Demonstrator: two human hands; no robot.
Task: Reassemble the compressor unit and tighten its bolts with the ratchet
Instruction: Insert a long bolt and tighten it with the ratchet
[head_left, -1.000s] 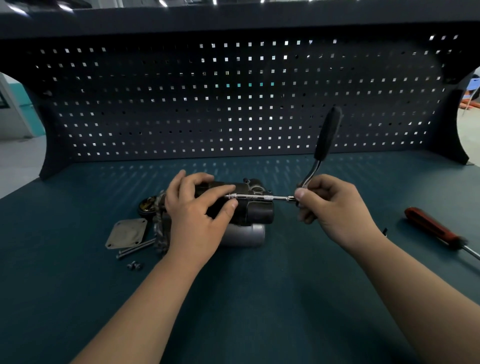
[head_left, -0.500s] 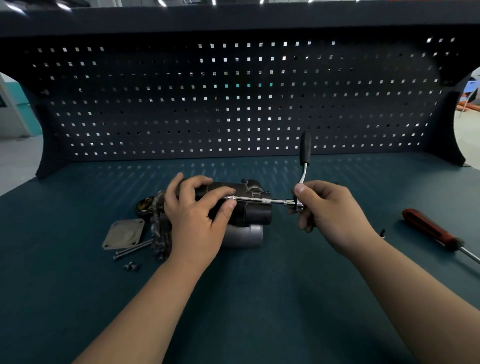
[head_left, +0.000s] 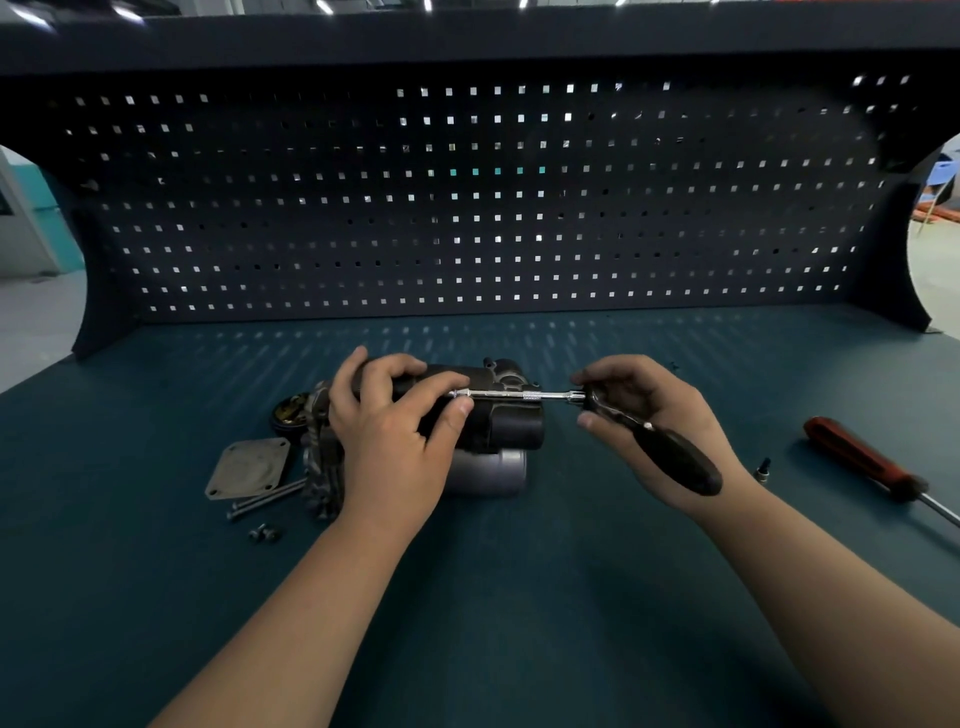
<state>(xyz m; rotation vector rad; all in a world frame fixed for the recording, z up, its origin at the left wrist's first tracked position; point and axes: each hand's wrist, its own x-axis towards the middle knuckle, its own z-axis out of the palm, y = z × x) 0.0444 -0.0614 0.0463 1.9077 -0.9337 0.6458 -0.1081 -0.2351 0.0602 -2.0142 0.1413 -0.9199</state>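
Note:
The dark compressor unit (head_left: 509, 415) lies on its side at the middle of the bench, a silver cylinder (head_left: 491, 470) under its near side. My left hand (head_left: 389, 436) grips the unit's top, thumb and forefinger at the tip of the ratchet's chrome extension bar (head_left: 514, 396). The bar runs level across the unit to the ratchet head. My right hand (head_left: 639, 410) holds the ratchet at its head; the black handle (head_left: 675, 460) points down toward my wrist.
A square metal cover plate (head_left: 249, 467), two long bolts (head_left: 265, 501) and small nuts (head_left: 264, 532) lie left of the unit. A brass-coloured round part (head_left: 288, 413) sits behind them. A red-handled screwdriver (head_left: 862, 462) and a small socket (head_left: 762, 467) lie at the right. The pegboard (head_left: 478, 208) closes the back.
The ratchet handle swung from pointing up and away, through upright, down to point toward me along my right wrist. My left hand stayed on the unit.

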